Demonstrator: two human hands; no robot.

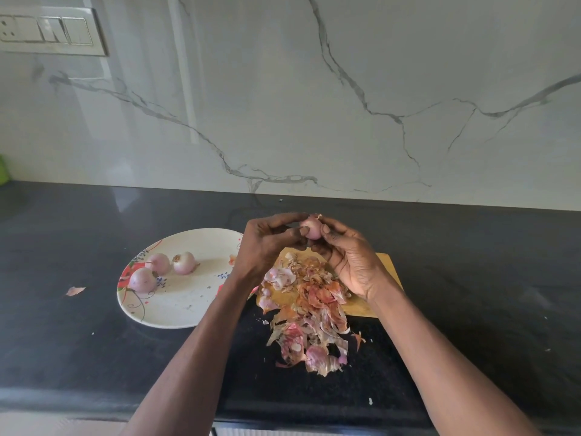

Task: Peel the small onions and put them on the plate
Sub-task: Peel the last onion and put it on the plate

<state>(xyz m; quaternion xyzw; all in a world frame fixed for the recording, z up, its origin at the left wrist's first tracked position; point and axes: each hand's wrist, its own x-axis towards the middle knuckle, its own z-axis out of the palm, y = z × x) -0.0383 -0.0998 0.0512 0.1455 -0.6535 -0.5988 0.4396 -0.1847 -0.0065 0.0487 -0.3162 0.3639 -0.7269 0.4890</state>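
A small pink onion point(312, 228) is held up above the counter between both hands. My left hand point(267, 247) pinches its left side with thumb and fingers. My right hand point(349, 259) grips its right side, and a thin flake of skin sticks up at the top. Three peeled onions point(158, 272) lie together on the left part of a white floral plate point(185, 309), which sits left of my hands.
A heap of onion skins point(306, 313) covers a wooden cutting board point(386, 265) and spills onto the black counter toward me. One loose skin point(74, 291) lies left of the plate. A marble wall with a switch panel point(50, 31) stands behind.
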